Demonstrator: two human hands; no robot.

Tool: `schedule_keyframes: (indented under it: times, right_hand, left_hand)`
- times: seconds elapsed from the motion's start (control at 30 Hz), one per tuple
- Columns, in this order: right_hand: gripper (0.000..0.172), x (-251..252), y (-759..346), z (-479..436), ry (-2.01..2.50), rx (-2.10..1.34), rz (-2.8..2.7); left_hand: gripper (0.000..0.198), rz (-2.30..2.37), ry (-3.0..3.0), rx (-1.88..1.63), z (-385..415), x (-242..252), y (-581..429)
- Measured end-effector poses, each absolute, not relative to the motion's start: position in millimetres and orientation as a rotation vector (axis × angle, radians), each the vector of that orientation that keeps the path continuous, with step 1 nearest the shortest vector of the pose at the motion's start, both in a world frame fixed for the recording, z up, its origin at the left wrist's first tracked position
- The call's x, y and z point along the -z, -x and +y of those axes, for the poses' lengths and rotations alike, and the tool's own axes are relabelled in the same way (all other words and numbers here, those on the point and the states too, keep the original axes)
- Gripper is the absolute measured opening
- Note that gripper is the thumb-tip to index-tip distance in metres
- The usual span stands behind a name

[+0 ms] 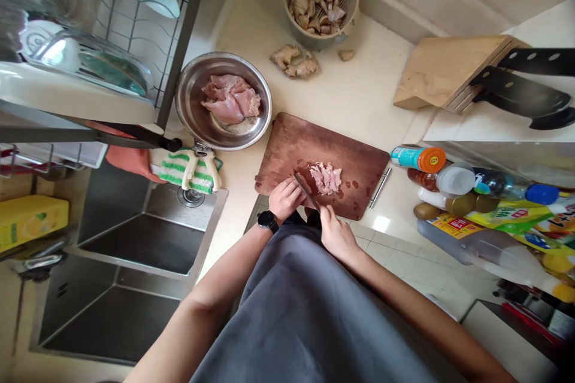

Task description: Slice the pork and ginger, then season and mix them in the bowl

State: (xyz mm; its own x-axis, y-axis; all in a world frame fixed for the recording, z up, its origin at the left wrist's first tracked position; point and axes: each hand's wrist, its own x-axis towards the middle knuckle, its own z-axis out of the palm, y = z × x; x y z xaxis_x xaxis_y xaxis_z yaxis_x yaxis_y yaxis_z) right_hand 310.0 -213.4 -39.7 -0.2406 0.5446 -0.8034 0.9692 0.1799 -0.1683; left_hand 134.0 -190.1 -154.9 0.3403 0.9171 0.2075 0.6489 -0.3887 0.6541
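Working over cut meat [326, 178] on the cutting board [323, 143], towards its near edge. Gripping a knife [307, 191] in the closed right hand [336, 231]; resting the curled left hand [286, 199] beside the knife, cannot tell if holding anything. Facing, past the board's far left corner, a steel bowl [191, 102] of raw meat [231, 100].

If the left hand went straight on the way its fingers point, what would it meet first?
Most likely the blade of the knife, so the left hand would meet that before the cut meat beyond it. Whether hand and blade already touch is unclear.
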Motion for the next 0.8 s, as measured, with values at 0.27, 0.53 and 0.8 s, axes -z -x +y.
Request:
schedule_keyframes:
  times: [0.27, 0.53, 0.8]
  right_hand:
    - [0.033, 60.5, -295.7, -141.6, -1.714, 1.193, 2.155]
    - [0.051, 43.8, -313.1, -203.4, -1.761, 0.950, 2.149]
    - [0.055, 32.6, -313.0, -234.4, -1.425, 0.910, 1.991]
  left_hand:
    - [0.018, 1.341, -2.145, -0.807, -188.6, 151.3, -133.1]
    - [0.013, 1.315, -2.237, -0.817, -193.0, 148.9, -129.3]
    - [0.017, 1.357, -2.240, -0.736, -193.4, 154.1, -129.5]
